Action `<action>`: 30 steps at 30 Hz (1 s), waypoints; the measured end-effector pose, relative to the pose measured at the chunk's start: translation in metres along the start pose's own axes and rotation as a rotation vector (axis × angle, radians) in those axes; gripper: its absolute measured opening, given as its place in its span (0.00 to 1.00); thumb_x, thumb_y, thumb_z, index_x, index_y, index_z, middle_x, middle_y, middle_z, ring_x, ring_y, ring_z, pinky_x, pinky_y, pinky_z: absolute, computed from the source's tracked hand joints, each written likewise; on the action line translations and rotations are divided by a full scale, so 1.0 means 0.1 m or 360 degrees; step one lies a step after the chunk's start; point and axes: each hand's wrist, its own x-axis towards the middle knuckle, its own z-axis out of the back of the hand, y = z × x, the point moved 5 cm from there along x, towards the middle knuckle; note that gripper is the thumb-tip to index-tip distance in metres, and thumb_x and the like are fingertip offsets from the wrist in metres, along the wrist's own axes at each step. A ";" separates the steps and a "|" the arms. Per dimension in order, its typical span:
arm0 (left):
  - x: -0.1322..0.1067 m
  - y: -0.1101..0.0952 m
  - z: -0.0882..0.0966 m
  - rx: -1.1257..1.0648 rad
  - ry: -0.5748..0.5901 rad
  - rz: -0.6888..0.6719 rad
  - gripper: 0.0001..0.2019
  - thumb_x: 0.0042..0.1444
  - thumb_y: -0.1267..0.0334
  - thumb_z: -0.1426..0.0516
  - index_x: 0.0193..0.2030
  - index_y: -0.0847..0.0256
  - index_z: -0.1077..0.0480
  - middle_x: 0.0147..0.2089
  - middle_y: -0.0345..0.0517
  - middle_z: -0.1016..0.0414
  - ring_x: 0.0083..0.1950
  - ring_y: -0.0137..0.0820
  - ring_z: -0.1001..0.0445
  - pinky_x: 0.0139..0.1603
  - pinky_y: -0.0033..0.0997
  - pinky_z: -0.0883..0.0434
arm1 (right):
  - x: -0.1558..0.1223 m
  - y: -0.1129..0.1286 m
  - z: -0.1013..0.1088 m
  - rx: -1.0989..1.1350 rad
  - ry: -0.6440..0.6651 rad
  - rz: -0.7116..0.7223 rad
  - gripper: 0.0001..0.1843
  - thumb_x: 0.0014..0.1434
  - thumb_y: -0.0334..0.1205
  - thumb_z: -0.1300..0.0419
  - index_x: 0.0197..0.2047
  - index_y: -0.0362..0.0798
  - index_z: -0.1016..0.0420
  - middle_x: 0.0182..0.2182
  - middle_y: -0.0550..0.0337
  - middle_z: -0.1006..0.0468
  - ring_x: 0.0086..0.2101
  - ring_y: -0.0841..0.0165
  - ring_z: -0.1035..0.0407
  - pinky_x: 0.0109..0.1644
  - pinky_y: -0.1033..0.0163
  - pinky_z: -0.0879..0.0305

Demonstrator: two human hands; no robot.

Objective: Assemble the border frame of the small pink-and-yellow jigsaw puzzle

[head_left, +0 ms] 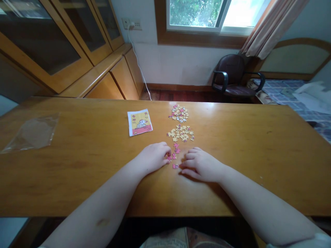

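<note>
My left hand (156, 155) rests on the table with thumb and fingers closed around a small pink jigsaw puzzle piece (169, 158). To the right, my right hand (202, 165) lies palm down, fingers stretched out and holding nothing. Its fingertips come close to a short pink and white strip of puzzle (175, 166); whether they touch it I cannot tell. Between the hands lie a few loose pink pieces (176, 148). Beyond them is a spread of mostly yellow puzzle pieces (182, 133), then a mixed pile of puzzle pieces (179, 113) near the far edge.
A printed picture sheet (140, 122) with a white figure on yellow and pink lies left of the pieces. At the far left of the wooden table (90, 155) is a clear plastic bag (33, 132). A cabinet, an office chair (232, 75) and a bed stand beyond.
</note>
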 end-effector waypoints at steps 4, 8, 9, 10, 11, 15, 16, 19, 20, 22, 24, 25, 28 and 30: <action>0.03 0.05 -0.01 -0.0137 0.0017 0.0023 0.06 0.52 0.61 0.39 0.37 0.55 0.26 0.40 0.42 0.25 0.39 0.33 0.26 0.37 0.28 0.34 | 0.00 -0.01 -0.02 -0.0003 0.0035 0.0006 0.19 0.66 0.51 0.47 0.44 0.50 0.20 0.33 0.54 0.22 0.38 0.66 0.31 0.45 0.61 0.42; 0.07 0.09 -0.02 -0.0332 0.0100 0.0031 0.05 0.52 0.61 0.40 0.36 0.56 0.26 0.37 0.39 0.22 0.37 0.32 0.26 0.35 0.27 0.35 | 0.00 0.01 -0.02 -0.0004 0.0069 0.0021 0.18 0.66 0.50 0.48 0.45 0.50 0.20 0.33 0.54 0.21 0.38 0.66 0.31 0.45 0.61 0.42; 0.07 0.10 -0.02 -0.0391 0.0117 0.0030 0.05 0.52 0.61 0.40 0.36 0.56 0.26 0.36 0.39 0.22 0.37 0.31 0.26 0.34 0.27 0.35 | 0.00 0.02 -0.02 -0.0005 0.0081 0.0028 0.18 0.66 0.50 0.48 0.46 0.50 0.20 0.33 0.54 0.21 0.38 0.65 0.31 0.45 0.61 0.41; 0.08 0.11 -0.02 -0.0459 0.0126 0.0027 0.06 0.52 0.60 0.40 0.36 0.57 0.26 0.37 0.39 0.21 0.37 0.31 0.25 0.35 0.26 0.34 | 0.00 0.03 -0.02 -0.0006 0.0094 0.0035 0.18 0.66 0.50 0.48 0.46 0.50 0.20 0.32 0.54 0.21 0.37 0.65 0.30 0.44 0.60 0.41; 0.09 0.12 -0.02 -0.0532 0.0128 0.0022 0.06 0.52 0.60 0.41 0.36 0.57 0.25 0.37 0.39 0.21 0.37 0.31 0.25 0.35 0.26 0.34 | 0.00 0.05 -0.03 -0.0006 0.0111 0.0040 0.18 0.66 0.50 0.48 0.46 0.50 0.20 0.32 0.54 0.21 0.37 0.65 0.30 0.45 0.60 0.41; 0.10 0.10 -0.06 -0.0776 0.0140 -0.0041 0.08 0.53 0.60 0.41 0.38 0.58 0.24 0.38 0.40 0.19 0.39 0.31 0.24 0.40 0.26 0.31 | -0.01 0.08 -0.05 -0.0004 0.0171 0.0016 0.20 0.65 0.51 0.46 0.51 0.51 0.23 0.36 0.53 0.20 0.39 0.63 0.29 0.47 0.60 0.39; 0.10 0.08 -0.07 -0.0808 0.0152 -0.0059 0.09 0.53 0.60 0.42 0.38 0.58 0.23 0.39 0.41 0.19 0.40 0.31 0.23 0.42 0.26 0.31 | -0.01 0.09 -0.05 -0.0005 0.0181 0.0004 0.20 0.64 0.52 0.46 0.53 0.51 0.24 0.37 0.52 0.20 0.40 0.63 0.29 0.47 0.59 0.39; 0.11 0.05 -0.11 -0.0860 0.0186 -0.0085 0.09 0.53 0.60 0.42 0.39 0.58 0.23 0.40 0.42 0.19 0.41 0.32 0.23 0.44 0.27 0.30 | -0.02 0.09 -0.07 -0.0003 0.0204 -0.0017 0.22 0.64 0.53 0.45 0.55 0.52 0.25 0.39 0.51 0.20 0.41 0.62 0.29 0.48 0.58 0.38; 0.11 0.04 -0.12 -0.0865 0.0184 -0.0081 0.09 0.53 0.59 0.42 0.39 0.58 0.23 0.40 0.42 0.19 0.42 0.32 0.23 0.44 0.27 0.30 | -0.02 0.09 -0.07 0.0001 0.0212 -0.0017 0.22 0.63 0.53 0.45 0.56 0.52 0.25 0.39 0.51 0.20 0.41 0.62 0.29 0.48 0.58 0.38; 0.11 0.04 -0.12 -0.0863 0.0173 -0.0060 0.10 0.53 0.59 0.42 0.39 0.58 0.23 0.40 0.42 0.19 0.41 0.32 0.23 0.43 0.27 0.30 | -0.01 0.10 -0.09 0.0010 0.0222 -0.0007 0.22 0.63 0.53 0.45 0.56 0.53 0.26 0.38 0.52 0.20 0.41 0.62 0.29 0.48 0.58 0.38; 0.12 0.04 -0.12 -0.0859 0.0159 -0.0034 0.10 0.52 0.59 0.41 0.39 0.58 0.23 0.39 0.42 0.18 0.41 0.32 0.23 0.42 0.27 0.30 | 0.00 0.11 -0.10 0.0015 0.0226 0.0012 0.22 0.63 0.53 0.45 0.56 0.53 0.26 0.38 0.52 0.20 0.41 0.62 0.29 0.48 0.58 0.38; 0.12 0.05 -0.12 -0.0860 0.0154 -0.0028 0.10 0.52 0.59 0.41 0.39 0.58 0.23 0.39 0.42 0.18 0.40 0.32 0.22 0.42 0.27 0.30 | 0.00 0.11 -0.10 0.0015 0.0225 0.0020 0.23 0.63 0.53 0.45 0.56 0.53 0.26 0.38 0.52 0.20 0.41 0.62 0.29 0.48 0.58 0.39; 0.12 0.04 -0.12 -0.0860 0.0147 -0.0030 0.09 0.52 0.60 0.42 0.37 0.58 0.23 0.38 0.41 0.18 0.39 0.31 0.22 0.41 0.26 0.30 | 0.00 0.11 -0.09 -0.0008 0.0204 0.0019 0.22 0.64 0.53 0.46 0.55 0.52 0.25 0.38 0.52 0.20 0.41 0.62 0.29 0.48 0.58 0.39; 0.13 0.05 -0.13 -0.0850 0.0134 -0.0026 0.08 0.53 0.60 0.42 0.37 0.58 0.23 0.38 0.40 0.18 0.40 0.31 0.22 0.41 0.26 0.30 | 0.00 0.09 -0.06 -0.0051 0.0182 -0.0024 0.21 0.64 0.54 0.46 0.51 0.52 0.23 0.36 0.53 0.20 0.39 0.62 0.29 0.47 0.58 0.40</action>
